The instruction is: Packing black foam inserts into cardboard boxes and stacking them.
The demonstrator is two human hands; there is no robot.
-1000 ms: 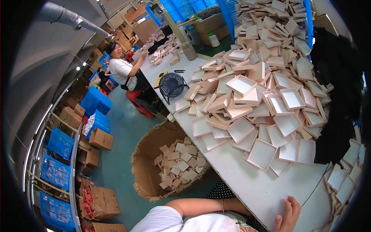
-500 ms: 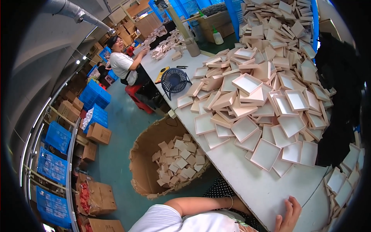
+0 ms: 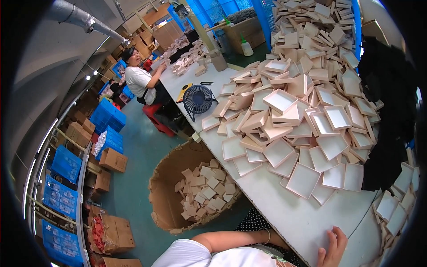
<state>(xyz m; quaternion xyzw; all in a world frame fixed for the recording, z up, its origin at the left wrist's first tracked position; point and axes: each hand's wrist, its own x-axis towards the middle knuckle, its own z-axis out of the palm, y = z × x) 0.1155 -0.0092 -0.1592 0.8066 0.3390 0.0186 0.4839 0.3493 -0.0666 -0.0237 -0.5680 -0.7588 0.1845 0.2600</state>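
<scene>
My right hand [image 3: 332, 249] rests at the table's near edge, thumb apart from the loosely bent fingers, holding nothing. My left hand [image 3: 276, 239], with a thin bracelet at its wrist, reaches to the table's edge over a dotted dark cloth; its fingers are hidden. Beyond both hands a large heap of shallow, open box trays [image 3: 304, 180], pale pink outside and white inside, covers much of the white table [image 3: 284, 218]. The nearest trays lie ahead of my right hand, apart from it.
A torn-edged cardboard bin [image 3: 162, 191] with several small boxes stands on the floor left of the table. A dark fan [image 3: 198, 99] and a yellow tool [image 3: 184, 91] sit farther along. A co-worker [image 3: 141, 80] sits at the far left side. Black cloth [image 3: 384, 111] lies right.
My view has shifted slightly, and the co-worker's head has turned. My hands keep nearly the same places; the tray heap looks unchanged.
</scene>
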